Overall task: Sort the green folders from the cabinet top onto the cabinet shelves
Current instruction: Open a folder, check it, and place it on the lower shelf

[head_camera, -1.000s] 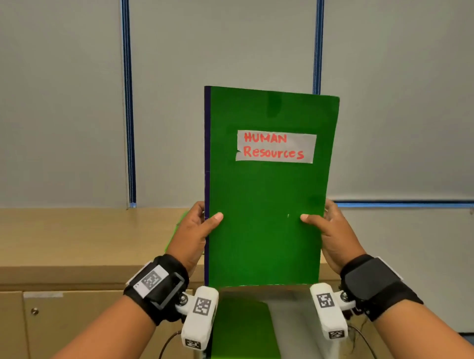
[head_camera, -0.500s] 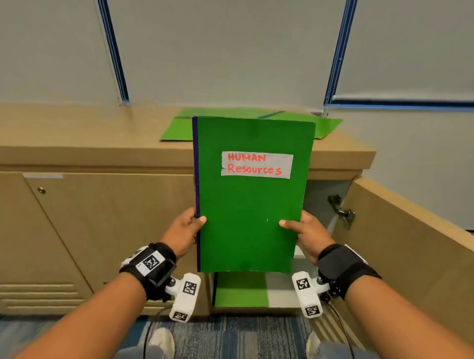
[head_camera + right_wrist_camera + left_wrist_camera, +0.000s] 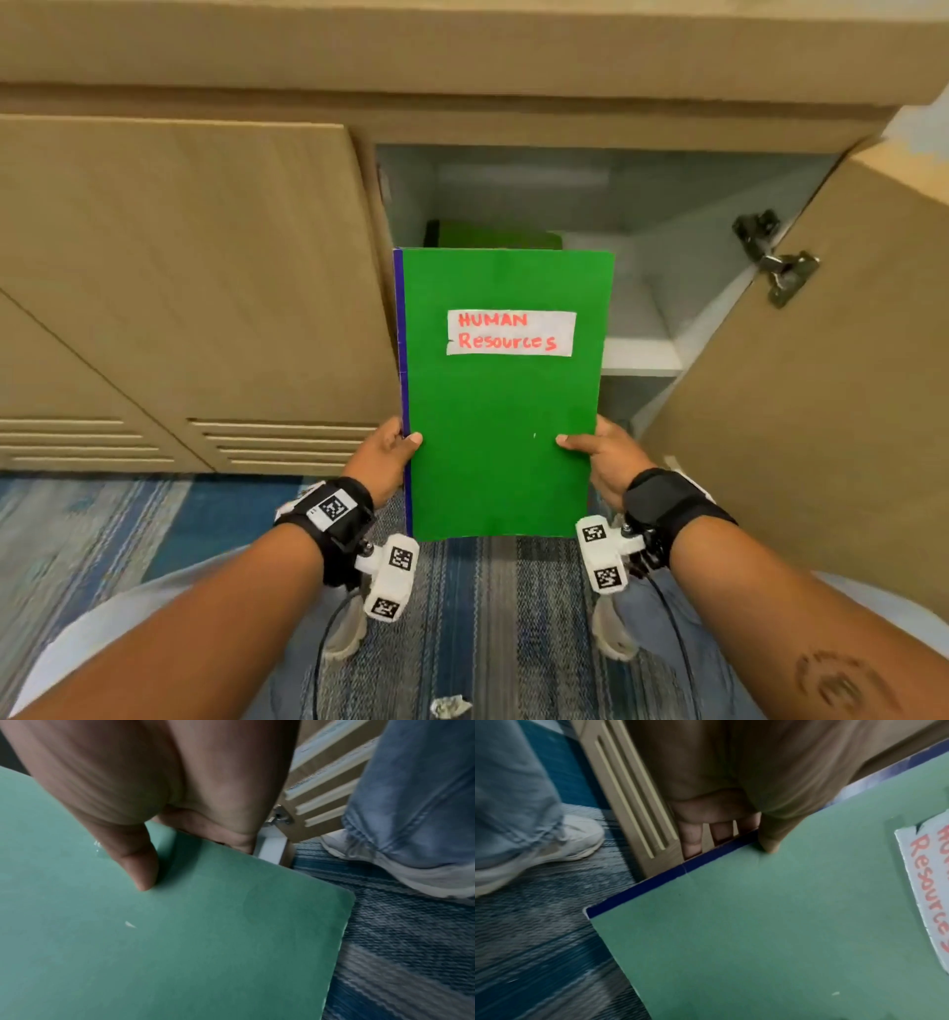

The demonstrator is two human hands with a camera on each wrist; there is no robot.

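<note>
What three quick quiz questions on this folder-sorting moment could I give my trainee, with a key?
1. True or false: the Human Resources folder already lies on a shelf.
2. Which holds the folder's blue-spined edge? A) left hand B) right hand C) neither
3. Fill in: behind the held folder, on the upper shelf of the open cabinet, lies another ____ folder.

Key:
1. False; both hands hold it upright in front of the opening, beside the open door.
2. A; thumb on the front, fingers behind.
3. Green.
</note>
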